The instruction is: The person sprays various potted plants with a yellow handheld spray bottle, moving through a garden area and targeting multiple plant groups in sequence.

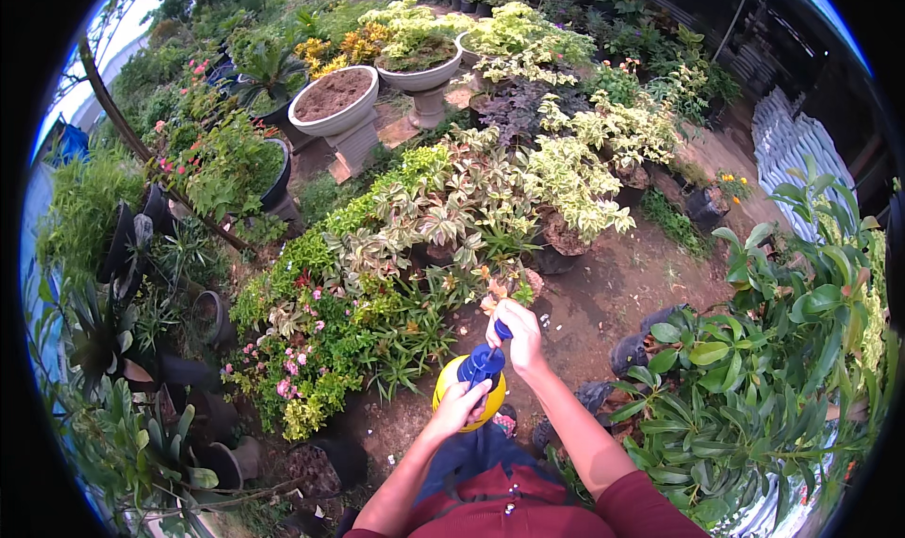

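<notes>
A yellow pump sprayer bottle (pixel 447 382) with a blue top hangs in front of my body at the lower middle. My left hand (pixel 461 405) is closed around the blue handle at its near side, thumb on top. Above and to the right, my right hand (pixel 518 329) grips the blue knob of the pump rod (pixel 503 329), which stands drawn up out of the blue collar. Orange-pink leaves of a small plant (pixel 493 296) show just beyond my right hand. The lower part of the bottle is partly hidden by my left hand.
Flowering shrubs (pixel 311 354) and variegated plants (pixel 452 205) grow close ahead and left. Large pedestal planters (pixel 338 106) stand farther off. A leafy shrub (pixel 735 368) and black plant bags (pixel 629 354) are at right, beside bare soil (pixel 601 297). A soil-filled black pot (pixel 325 467) is at lower left.
</notes>
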Motion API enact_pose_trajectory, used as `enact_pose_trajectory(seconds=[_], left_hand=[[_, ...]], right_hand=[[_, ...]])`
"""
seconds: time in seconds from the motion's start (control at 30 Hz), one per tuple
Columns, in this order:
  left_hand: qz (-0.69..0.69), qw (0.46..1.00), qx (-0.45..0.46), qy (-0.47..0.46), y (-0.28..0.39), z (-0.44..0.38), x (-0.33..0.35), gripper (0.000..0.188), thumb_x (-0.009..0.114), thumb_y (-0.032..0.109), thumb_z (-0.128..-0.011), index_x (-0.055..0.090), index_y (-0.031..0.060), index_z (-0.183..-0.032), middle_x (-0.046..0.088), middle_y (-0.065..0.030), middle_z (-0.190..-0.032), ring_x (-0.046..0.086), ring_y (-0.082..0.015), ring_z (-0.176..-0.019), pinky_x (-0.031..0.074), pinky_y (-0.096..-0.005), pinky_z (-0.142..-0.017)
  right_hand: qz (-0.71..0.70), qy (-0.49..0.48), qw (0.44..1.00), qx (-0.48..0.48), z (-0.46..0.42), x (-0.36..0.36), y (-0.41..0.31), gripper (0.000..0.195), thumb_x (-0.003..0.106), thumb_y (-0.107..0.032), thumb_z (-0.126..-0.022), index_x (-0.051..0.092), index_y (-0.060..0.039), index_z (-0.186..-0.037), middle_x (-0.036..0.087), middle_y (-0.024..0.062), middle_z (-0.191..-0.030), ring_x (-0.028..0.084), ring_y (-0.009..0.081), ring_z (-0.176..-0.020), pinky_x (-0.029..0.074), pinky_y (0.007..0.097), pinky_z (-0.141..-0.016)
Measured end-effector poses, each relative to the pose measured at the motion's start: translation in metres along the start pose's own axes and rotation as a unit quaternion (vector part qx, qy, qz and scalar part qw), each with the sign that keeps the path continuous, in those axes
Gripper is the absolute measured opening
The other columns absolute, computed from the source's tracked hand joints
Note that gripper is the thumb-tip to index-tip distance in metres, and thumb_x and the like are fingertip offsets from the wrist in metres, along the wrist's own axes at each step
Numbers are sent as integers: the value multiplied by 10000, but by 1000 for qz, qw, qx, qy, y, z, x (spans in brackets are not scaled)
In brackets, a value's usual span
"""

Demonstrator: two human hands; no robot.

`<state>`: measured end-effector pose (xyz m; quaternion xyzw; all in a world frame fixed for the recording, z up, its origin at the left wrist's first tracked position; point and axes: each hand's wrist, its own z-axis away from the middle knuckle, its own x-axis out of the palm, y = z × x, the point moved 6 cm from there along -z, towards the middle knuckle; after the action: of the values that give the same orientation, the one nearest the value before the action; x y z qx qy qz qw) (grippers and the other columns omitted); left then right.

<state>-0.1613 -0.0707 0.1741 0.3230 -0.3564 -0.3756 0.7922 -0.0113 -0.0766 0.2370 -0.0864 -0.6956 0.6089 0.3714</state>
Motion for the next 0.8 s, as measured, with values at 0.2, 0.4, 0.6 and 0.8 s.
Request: enact_pose_trajectory(seconds=[0.2,0.4,0.6,0.8], left_hand=[[-67,994,68,49,-5,11,-2,339,509,319,-913,479,107,-650,431,42,-509,379,-48,-421,284,-212,-397],[37,995,89,39,-5,25,-1,328,500,291,-914,479,89,-656,428,23,-502,382,-63,-425,292,-217,-405],[102,989,99,45,-24,23,-16,353,479,299,-911,480,63,-649,429,5,-487,368,-80,-392,309,-217,-399],[28,999,43,-17,-37,16,1,368,476,328,-914,480,74,-648,444,9,-505,393,-75,-412,309,-215,-399]], right_hand=[[-147,-31,986,-70,-13,22,-96,183,407,-138,-808,378,-51,-649,368,37,-505,338,122,-447,308,252,-470],[-91,-74,990,-83,2,48,-58,193,393,-196,-815,410,-36,-708,451,72,-588,434,159,-567,407,314,-661],[148,-59,985,-64,14,47,23,266,375,-231,-880,537,-23,-846,593,71,-872,523,220,-948,273,407,-1017],[374,107,920,-41,61,-11,58,239,403,-236,-888,563,-62,-924,569,94,-958,485,299,-1033,313,404,-956]])
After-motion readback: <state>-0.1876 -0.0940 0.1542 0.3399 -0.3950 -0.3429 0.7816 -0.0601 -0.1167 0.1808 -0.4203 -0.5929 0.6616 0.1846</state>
